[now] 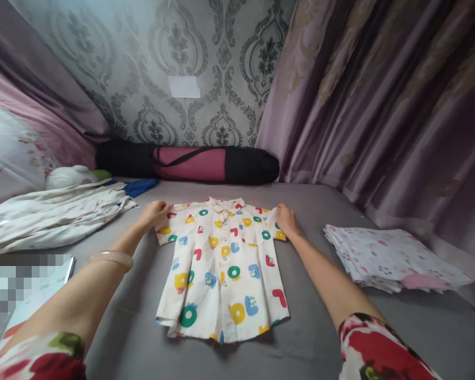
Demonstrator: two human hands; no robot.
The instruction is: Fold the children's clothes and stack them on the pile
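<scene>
Nearest the camera, two floral-printed sleeves in red, white and green are showing at the bottom edge, both cut off by the frame. A pale translucent bangle (pixel 111 258) is sitting on the left wrist. At the lower left, a flat white paper or booklet (pixel 43 295) is lying on the grey bed sheet (pixel 312 338); part of it is blurred into squares, so any writing there cannot be read.

In the middle, a small white short-sleeved child's shirt with coloured letter-like shapes (pixel 224 269) is lying flat on the sheet, front up, collar pointing away. The printed shapes are looking like letters, but no word can be made out. The left hand (pixel 154 213) is resting on the shirt's left sleeve edge, fingers curled over the cloth; whether it is pinching it cannot be told. The right hand (pixel 287 220) is pressing on the opposite sleeve, fingers bent down onto the fabric.

To the right, a folded stack of white patterned cloths (pixel 391 258) is lying apart from the shirt. To the left, a crumpled cream-white garment (pixel 51 214) is spreading out, partly covering a blue cloth (pixel 140 186).

Farthest, a black-and-pink rolled bag (pixel 190 163) is lying against the wall, under a blank white paper patch (pixel 184 86).
</scene>
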